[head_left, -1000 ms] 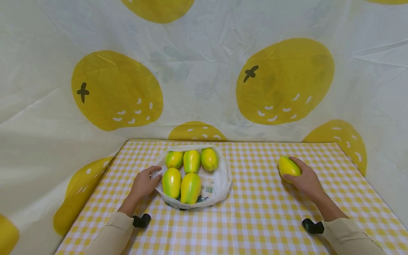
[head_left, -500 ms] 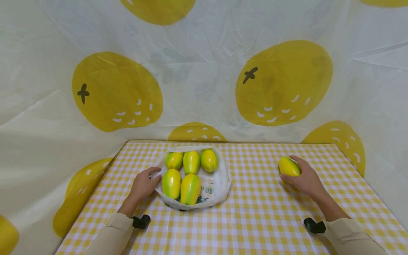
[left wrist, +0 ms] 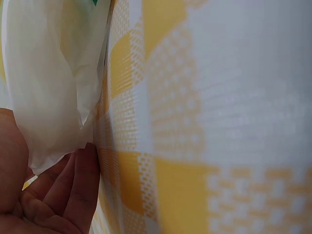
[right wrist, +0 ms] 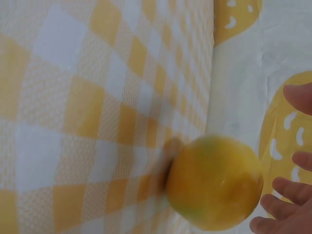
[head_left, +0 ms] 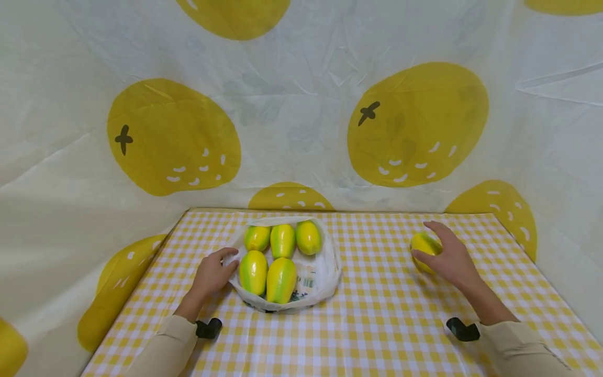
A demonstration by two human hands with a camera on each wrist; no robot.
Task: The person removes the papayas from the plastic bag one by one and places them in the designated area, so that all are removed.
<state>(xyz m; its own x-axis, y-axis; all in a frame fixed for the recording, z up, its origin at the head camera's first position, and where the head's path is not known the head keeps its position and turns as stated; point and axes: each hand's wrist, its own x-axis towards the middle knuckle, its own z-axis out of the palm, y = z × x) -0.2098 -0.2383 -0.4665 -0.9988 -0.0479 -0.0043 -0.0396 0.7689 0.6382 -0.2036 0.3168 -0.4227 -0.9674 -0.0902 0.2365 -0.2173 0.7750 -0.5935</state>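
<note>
1. Head view, at the right of the frame: from where I stand, one fruit (head_left: 426,242) appears to rest on the table (head_left: 377,319), just to the left of the right hand (head_left: 452,262), before its opening.
2. That hand is wide: thumb (head_left: 424,257) and fingers (right wrist: 290,190) are spread apart and they grip nothing. The thumb passes in front of part of the fruit, but whether it touches, I cannot tell.
3. The long axis of this fruit seems to lean from upper left to lower right; it is partly covered, and the right wrist view shows it nearly round, so I am not certain.
4. Left of the frame's centre, the bag (head_left: 330,277) has its mouth turned up, with five other fruits (head_left: 282,241) inside. The left hand (head_left: 212,272) pinches its left edge between thumb and fingers.
5. The right hand is clearly the nearer one to the lone fruit; the bag and the left hand are well apart from it, toward the left of the frame.
</note>
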